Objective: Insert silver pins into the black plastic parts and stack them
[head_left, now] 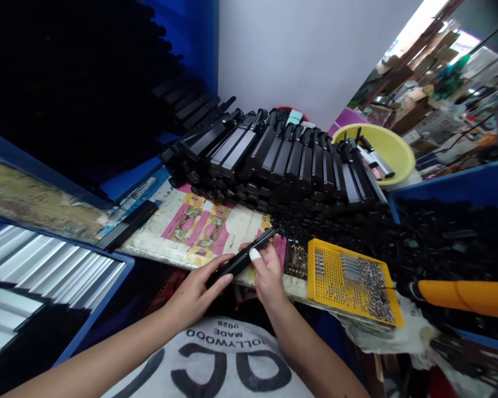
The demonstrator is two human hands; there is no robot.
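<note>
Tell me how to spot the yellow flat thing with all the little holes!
Find the big blue plastic bin of black parts on the right. At its near-left corner, just right of the person's right hand, lies a flat yellow plastic tray. Unlike the round yellow bowl farther back, it is square, full of holes and sprinkled with tiny silvery bits.

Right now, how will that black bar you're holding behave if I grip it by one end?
The black bar juts past the right hand without sagging, so it is probably stiff. The left hand holds it with outstretched fingers, suggesting it is light. Its smooth dark finish may be slippery.
</note>
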